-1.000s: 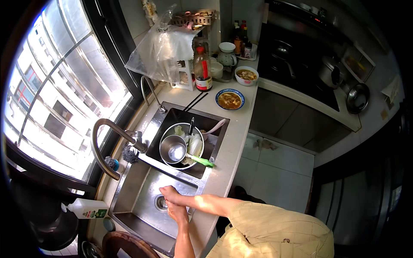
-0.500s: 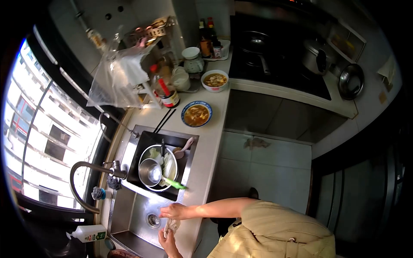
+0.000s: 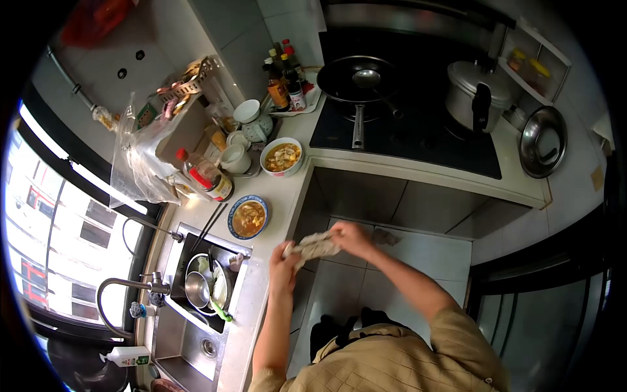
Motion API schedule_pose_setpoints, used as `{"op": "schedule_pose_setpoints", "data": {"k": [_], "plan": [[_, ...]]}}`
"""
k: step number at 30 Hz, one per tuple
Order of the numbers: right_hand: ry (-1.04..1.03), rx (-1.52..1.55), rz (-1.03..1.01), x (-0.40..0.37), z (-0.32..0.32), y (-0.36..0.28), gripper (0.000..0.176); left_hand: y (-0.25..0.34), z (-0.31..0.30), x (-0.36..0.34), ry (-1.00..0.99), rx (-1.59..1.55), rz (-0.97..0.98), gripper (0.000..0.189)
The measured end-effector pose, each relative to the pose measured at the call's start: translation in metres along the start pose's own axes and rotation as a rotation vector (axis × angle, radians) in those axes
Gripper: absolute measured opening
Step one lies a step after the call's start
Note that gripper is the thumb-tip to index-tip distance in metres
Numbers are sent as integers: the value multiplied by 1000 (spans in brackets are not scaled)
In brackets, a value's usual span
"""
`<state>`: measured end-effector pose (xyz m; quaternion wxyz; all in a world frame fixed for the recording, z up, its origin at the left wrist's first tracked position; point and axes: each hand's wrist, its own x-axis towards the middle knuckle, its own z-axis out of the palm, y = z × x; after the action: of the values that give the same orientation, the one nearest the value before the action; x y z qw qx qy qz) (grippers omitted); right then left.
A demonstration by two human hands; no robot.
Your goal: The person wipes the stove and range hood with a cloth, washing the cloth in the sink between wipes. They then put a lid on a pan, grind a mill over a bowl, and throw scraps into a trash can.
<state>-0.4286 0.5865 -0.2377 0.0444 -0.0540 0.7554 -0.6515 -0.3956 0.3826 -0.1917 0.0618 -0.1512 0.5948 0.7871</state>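
A crumpled, pale beige cloth (image 3: 316,246) is stretched between my two hands, out over the floor in front of my body. My left hand (image 3: 283,266) is closed around its left end, close to the counter edge. The other end is gripped by my right hand (image 3: 351,239), nearer the stove cabinets. To the left of my hands, on the counter, stands a blue-rimmed bowl of soup (image 3: 249,217). Behind that is a white bowl of soup (image 3: 282,157).
The steel sink (image 3: 191,346) holds a basin with a pot (image 3: 197,289) and a green-handled utensil. A wok (image 3: 357,75) and a pressure cooker (image 3: 480,88) stand on the black stove (image 3: 411,140). Sauce bottles (image 3: 277,88) are grouped in the corner. A metal lid (image 3: 543,140) leans at right.
Both my hands have left the sink with the cloth and moved up and right, over the floor. The view has turned toward the stove.
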Motion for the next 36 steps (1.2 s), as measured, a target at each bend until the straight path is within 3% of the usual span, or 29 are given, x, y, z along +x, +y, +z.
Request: {"op": "schedule_pose_setpoints", "data": {"k": [1,5,7,12,13,14,15,17,19,20,24,25,26,27,28,31,33,35,36], "plan": [[56,54,67,7,-26,-5,14,-1,27,20,-41,-106,-1,34],[367,-69,-39,43,-102,10,18,6,102,92,-220,20,98,33],[373,30,86,56,-135,9,20,-1,128,137,-247,107,180,32],[543,46,41,116,-180,-3,22,4,188,236,-292,197,394,35],[613,-34,-3,133,-182,0,24,7,199,255,-290,220,421,37],[647,-265,-128,151,-184,7,27,-5,206,283,-283,284,628,39],[671,-498,-247,167,-184,14,29,-24,211,303,-229,645,798,38],[407,-892,-307,195,-182,39,38,-42,221,314,-91,1387,1087,38],[232,-1278,-347,215,-175,67,40,-59,221,329,-225,1431,1007,41],[205,-1211,-335,236,-177,74,41,-61,223,339,-228,1442,910,42],[208,-960,-307,298,-152,124,42,-43,222,404,-195,1543,907,42],[342,-894,-461,321,-142,148,43,-35,222,422,-216,1630,849,43],[320,-962,-462,329,-144,125,40,-32,223,439,-206,1671,771,43],[287,-986,-342,336,-141,104,38,-18,228,433,-171,1574,780,41],[297,-878,-391,341,-142,102,37,-26,225,441,-99,1406,835,37],[125,-1055,-357,311,-162,91,39,-25,239,398,4,1357,872,32],[-7,-1040,-345,285,-194,79,41,-51,241,368,-60,1372,982,33],[-124,-1057,-260,270,-224,80,41,-59,272,335,-168,1117,815,35],[-60,-966,-249,260,-243,80,39,-63,288,319,-204,987,733,37]]}}
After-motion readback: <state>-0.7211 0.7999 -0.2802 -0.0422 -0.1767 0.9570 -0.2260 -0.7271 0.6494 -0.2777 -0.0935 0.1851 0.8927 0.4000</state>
